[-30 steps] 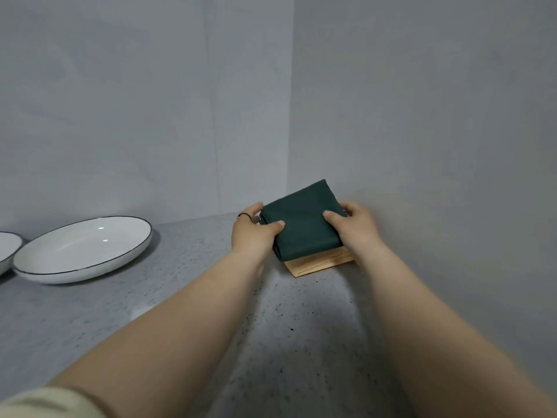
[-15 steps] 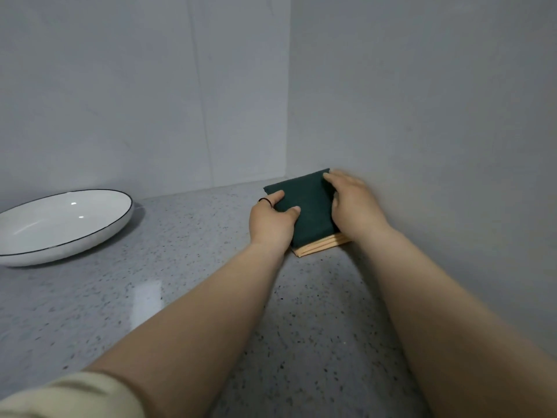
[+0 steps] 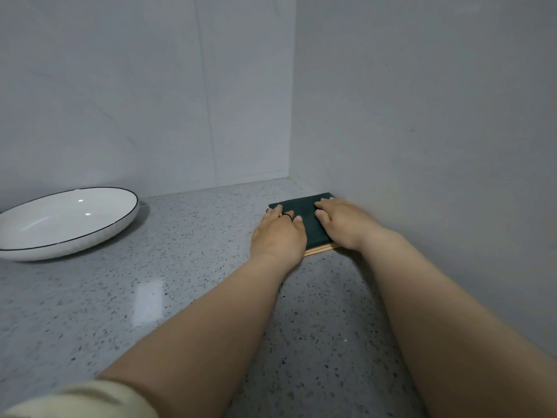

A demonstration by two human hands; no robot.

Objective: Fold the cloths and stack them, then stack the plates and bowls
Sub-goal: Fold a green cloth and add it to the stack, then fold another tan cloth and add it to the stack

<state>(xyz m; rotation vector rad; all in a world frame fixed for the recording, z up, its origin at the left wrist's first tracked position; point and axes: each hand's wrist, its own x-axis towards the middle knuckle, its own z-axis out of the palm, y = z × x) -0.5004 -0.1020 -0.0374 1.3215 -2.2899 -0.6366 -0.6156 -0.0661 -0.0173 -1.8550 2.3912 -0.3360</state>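
A folded dark green cloth (image 3: 307, 215) lies flat on a folded tan cloth (image 3: 321, 249), of which only the near edge shows. The stack sits on the counter close to the right wall, near the corner. My left hand (image 3: 278, 233) lies palm down on the green cloth's left part, a dark ring on one finger. Over the cloth's right part my right hand (image 3: 342, 223) rests flat, fingers slightly apart. A white oval plate (image 3: 64, 221) with a thin black rim stands at the far left.
The speckled grey counter (image 3: 180, 267) is bounded by a grey back wall (image 3: 150, 101) and a grey right wall (image 3: 422, 131) that meet just behind the cloths. My bare forearms stretch across the counter from the near edge.
The green cloth has gone from held tilted above the tan cloth to lying flat on it. Both hands have moved from its sides onto its top. A second plate has left the view at left.
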